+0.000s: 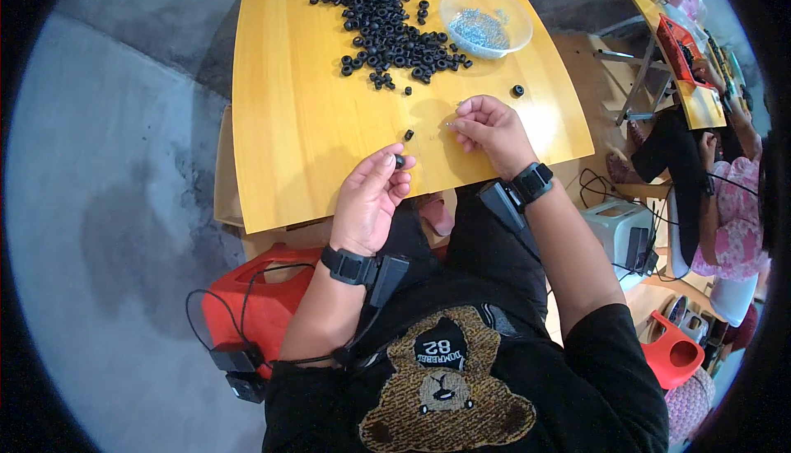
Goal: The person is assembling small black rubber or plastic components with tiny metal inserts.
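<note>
Black ring (400, 161): at the frame's centre, mostly covered by the fingers gripping it.
Left hand (367, 202): pinches the ring between thumb and fingertips.
Right hand (494, 133): right of centre, fingers curled; a glint at the thumb tip is too small to identify, and I cannot tell whether the fingertips close on it.
Loose piece (409, 134): black, just above the left fingertips.
Stray ring (517, 91): beyond the right hand, apart from the pile.
Black pile (379, 21): upper centre, overlapping, cut off by the top edge.
Clear bowl (451, 14): upper right of the pile, holding silvery-blue bits (478, 31), individually indistinct.
Co-worker (733, 214): right edge, partly cropped.
</note>
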{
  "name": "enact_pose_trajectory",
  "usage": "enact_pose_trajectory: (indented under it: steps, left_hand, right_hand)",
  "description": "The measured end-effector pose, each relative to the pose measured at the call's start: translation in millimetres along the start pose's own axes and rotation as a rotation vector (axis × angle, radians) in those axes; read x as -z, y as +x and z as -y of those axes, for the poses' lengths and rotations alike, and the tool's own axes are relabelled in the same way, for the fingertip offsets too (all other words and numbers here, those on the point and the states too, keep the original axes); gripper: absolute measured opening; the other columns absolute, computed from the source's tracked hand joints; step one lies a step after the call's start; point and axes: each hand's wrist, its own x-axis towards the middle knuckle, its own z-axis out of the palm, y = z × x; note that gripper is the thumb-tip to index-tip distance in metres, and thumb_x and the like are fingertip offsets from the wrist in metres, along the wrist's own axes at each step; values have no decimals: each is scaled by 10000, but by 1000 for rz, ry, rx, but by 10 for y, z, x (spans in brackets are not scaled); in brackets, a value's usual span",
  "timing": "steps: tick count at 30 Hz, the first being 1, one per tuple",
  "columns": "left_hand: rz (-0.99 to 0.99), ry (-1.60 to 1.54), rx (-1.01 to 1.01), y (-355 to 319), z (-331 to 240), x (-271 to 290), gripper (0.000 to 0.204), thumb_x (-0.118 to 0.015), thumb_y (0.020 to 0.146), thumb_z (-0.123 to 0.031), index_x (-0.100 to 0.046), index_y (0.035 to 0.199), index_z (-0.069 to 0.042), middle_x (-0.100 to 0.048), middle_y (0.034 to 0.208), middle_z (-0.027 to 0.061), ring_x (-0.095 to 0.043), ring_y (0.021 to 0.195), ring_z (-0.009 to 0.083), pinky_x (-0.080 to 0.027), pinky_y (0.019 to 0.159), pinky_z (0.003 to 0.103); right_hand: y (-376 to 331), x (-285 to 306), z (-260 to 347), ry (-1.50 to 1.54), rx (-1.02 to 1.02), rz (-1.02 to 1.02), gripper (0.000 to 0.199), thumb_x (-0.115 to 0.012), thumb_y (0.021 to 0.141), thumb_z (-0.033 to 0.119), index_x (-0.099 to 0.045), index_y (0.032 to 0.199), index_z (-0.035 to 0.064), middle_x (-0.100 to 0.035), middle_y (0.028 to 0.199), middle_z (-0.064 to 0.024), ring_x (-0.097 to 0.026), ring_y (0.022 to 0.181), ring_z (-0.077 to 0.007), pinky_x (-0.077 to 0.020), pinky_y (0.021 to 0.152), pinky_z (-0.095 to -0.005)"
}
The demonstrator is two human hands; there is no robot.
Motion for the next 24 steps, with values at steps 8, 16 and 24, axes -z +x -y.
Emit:
enact_pose_trajectory:
  steps: [8, 16, 24]
  left_hand:
    - [29, -132, 2, -233, 60, 80, 232, -548, 893, -90, -547, 1106, 2, -601, 1009, 118, -569, 813, 116, -496, 739, 227]
    - [15, -189, 35, -301, 97, -50, 210, -547, 893, -87, -554, 1081, 7, -598, 979, 109, -569, 796, 118, -500, 735, 222]
    - [73, -134, 83, -400, 150, -159, 239, -573, 896, -210, -578, 1060, -37, -614, 872, 51, -559, 738, 97, -486, 682, 206]
  right_hand:
    - [-314, -35, -14, -57, 44, -80, 126, -626, 806, 12, -548, 903, 32, -599, 740, -24, -551, 589, -79, -445, 530, -195]
    - [-533, -17, 125, -45, 70, -41, 131, -613, 808, -3, -558, 924, 25, -618, 768, -33, -557, 623, -66, -448, 539, -186]
    - [-827, -395, 216, -58, 98, 93, 138, -580, 823, -28, -548, 951, 14, -591, 790, -16, -552, 618, -48, -445, 511, -174]
